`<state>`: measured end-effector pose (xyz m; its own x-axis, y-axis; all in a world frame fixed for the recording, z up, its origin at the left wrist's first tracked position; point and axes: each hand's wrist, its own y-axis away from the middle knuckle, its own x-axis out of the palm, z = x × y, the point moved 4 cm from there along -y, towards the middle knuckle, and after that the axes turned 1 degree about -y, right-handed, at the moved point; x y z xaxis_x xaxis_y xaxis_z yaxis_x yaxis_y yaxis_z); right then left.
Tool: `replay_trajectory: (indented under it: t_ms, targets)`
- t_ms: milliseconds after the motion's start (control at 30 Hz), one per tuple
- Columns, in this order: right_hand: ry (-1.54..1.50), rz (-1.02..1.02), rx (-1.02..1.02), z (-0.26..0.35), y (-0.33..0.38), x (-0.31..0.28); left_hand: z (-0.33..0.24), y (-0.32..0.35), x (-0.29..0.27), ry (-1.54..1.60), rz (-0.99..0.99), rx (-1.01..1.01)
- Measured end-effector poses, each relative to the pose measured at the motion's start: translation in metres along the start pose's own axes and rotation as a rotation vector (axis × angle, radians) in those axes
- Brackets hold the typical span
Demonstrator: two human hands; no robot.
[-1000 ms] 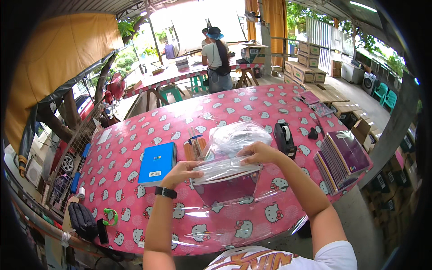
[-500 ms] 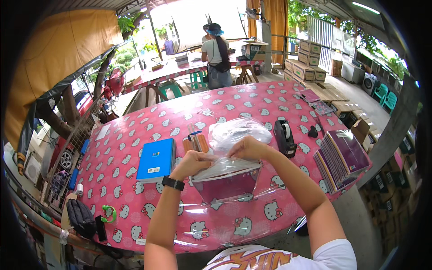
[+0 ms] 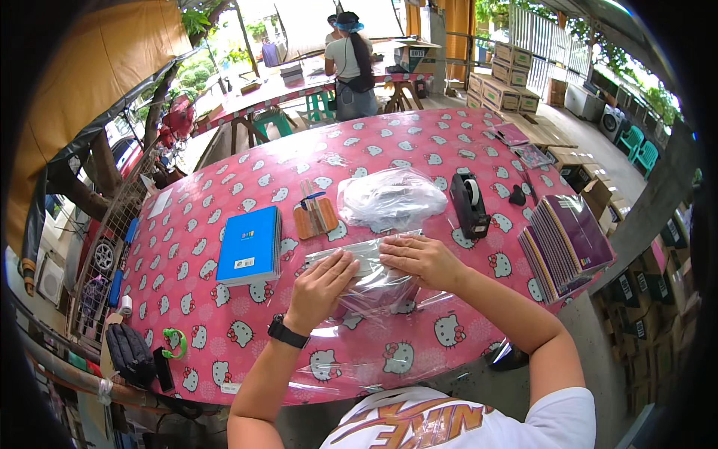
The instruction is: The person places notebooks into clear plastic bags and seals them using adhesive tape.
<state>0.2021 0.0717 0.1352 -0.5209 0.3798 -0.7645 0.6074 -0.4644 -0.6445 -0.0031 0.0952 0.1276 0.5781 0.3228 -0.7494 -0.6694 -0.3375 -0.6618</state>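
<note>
Just below the frame's centre, the left hand (image 3: 323, 283) and right hand (image 3: 419, 260) lie open and flat on a glossy clear plastic sleeve (image 3: 374, 280) over a dark flat book on the pink patterned tabletop (image 3: 224, 329). Half a second ago their fingers pinched its upper edge; now the palms press down, beside a crinkled heap of bags (image 3: 390, 198).

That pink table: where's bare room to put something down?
The far half of the table beyond the heap of clear bags is bare, as is the near-left corner below the blue books. It's crowded around both hands, left and right.
</note>
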Motion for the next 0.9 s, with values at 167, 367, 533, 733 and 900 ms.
replay_trajectory:
  t_ms: [167, 367, 533, 733, 900]
  targets:
    - [0.050, -0.029, -0.024, 0.006, -0.003, 0.003, -0.005, 0.006, 0.000, -0.050, -0.095, -0.014]
    - [0.087, -0.016, -0.009, 0.009, 0.001, 0.003, 0.003, -0.006, -0.017, 0.104, -0.034, -0.209]
    - [0.031, -0.048, -0.017, 0.012, -0.008, 0.007, 0.076, 0.031, -0.022, 0.834, 0.129, -0.482]
    - [0.025, -0.053, 0.021, 0.009, -0.006, 0.004, 0.081, 0.018, 0.005, 0.992, 0.214, -0.678]
    - [0.024, -0.055, 0.042, 0.008, -0.004, 0.004, 0.045, 0.021, -0.022, 0.631, 0.183, -0.317]
